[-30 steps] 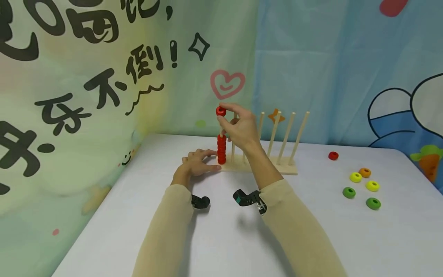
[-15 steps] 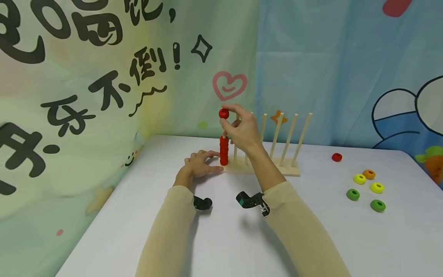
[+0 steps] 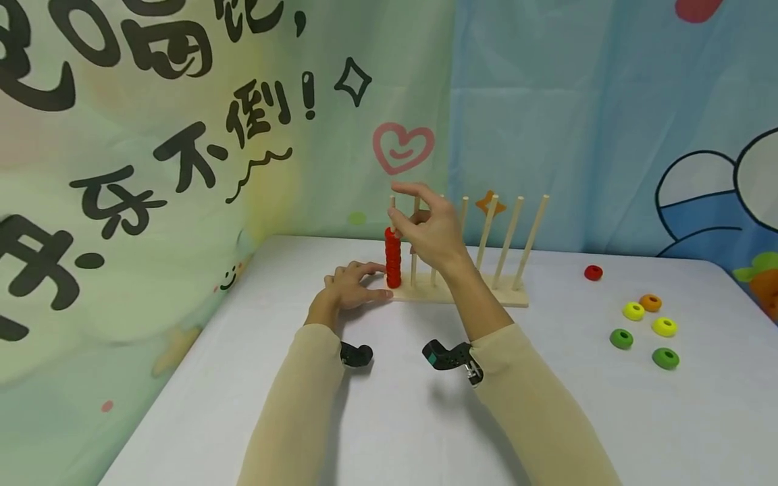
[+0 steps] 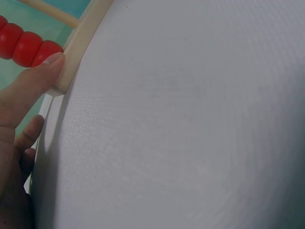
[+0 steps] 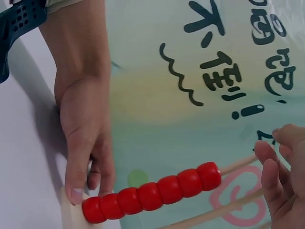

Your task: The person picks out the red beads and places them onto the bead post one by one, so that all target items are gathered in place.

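Observation:
A wooden peg stand with a row of upright pegs stands on the white table. Its leftmost peg carries a stack of red beads, with bare peg showing above them. My left hand holds the left end of the base between thumb and forefinger; in the left wrist view the thumb presses the wood beside the lowest bead. My right hand is raised at the top of the beaded peg, thumb and forefinger spread apart with no bead between them. The right wrist view shows its fingers near the peg tip.
Loose beads lie at the right of the table: a red bead, an orange bead, two yellow beads and two green beads. The stand's other pegs are bare. A printed cloth hangs behind.
The red bead that my right thumb and forefinger pinched above the peg has been let go and now tops the stack. The right fingers have spread. My left hand stays at the base.

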Action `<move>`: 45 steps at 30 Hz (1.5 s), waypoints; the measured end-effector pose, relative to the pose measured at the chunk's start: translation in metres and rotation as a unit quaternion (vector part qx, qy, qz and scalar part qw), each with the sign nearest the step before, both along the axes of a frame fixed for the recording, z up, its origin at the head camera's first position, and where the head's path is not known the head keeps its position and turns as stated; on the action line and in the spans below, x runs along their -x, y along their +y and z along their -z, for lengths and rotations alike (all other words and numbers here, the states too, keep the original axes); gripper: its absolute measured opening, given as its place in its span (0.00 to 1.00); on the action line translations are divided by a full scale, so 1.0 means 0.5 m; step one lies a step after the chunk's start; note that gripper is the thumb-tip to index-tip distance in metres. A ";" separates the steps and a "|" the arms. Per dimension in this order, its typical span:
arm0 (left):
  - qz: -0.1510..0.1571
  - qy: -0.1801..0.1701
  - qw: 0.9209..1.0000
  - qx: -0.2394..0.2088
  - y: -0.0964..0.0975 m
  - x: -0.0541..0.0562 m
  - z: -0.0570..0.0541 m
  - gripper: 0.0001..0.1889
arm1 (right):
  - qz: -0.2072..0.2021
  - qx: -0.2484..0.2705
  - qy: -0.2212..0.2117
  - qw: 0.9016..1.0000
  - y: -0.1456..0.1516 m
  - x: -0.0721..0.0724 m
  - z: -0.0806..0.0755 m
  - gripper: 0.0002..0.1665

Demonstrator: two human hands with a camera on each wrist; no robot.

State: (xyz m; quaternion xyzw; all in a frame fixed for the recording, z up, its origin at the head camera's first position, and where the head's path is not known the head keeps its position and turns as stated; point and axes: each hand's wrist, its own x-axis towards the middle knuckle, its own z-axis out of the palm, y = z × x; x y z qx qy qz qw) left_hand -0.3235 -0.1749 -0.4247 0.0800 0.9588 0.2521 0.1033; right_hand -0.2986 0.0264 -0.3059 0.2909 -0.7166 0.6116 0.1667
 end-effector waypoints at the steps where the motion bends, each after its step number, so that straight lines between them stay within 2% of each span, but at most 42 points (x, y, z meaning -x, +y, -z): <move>1: 0.003 0.001 1.000 0.002 0.001 0.001 0.001 0.35 | -0.005 0.004 0.001 1.000 0.005 -0.008 -0.006 0.21; 5: 0.011 0.001 1.000 0.012 0.004 0.005 0.003 0.35 | 0.000 0.001 0.020 1.000 0.027 -0.042 -0.029 0.20; 9: 0.010 0.002 1.000 0.016 0.003 0.006 0.000 0.35 | 0.021 -0.011 0.030 0.999 0.043 -0.056 -0.034 0.19; 12: 0.010 0.006 1.000 0.013 0.001 0.006 -0.004 0.35 | 0.021 -0.005 0.046 0.999 0.053 -0.054 -0.026 0.17; 18: 0.014 0.006 1.000 0.013 -0.006 0.004 -0.003 0.35 | -0.005 0.012 0.087 0.996 0.076 -0.051 0.005 0.18; 22: 0.018 0.011 1.000 0.016 -0.010 0.004 -0.003 0.34 | 0.012 0.026 0.112 0.993 0.096 -0.053 0.019 0.16; 28: 0.015 0.013 1.000 0.012 -0.016 0.004 -0.008 0.34 | 0.024 0.050 0.153 0.987 0.123 -0.064 0.020 0.13; 33: 0.008 0.017 1.000 0.014 -0.011 0.007 -0.006 0.34 | 0.034 0.038 0.166 0.985 0.163 -0.064 0.032 0.13; 39: 0.015 0.016 1.000 0.010 0.005 0.006 -0.002 0.34 | 0.061 0.008 0.184 0.981 0.220 -0.067 0.058 0.12; 45: 0.002 0.014 1.000 0.013 -0.004 0.000 0.000 0.35 | 0.066 -0.015 0.194 0.979 0.251 -0.069 0.066 0.12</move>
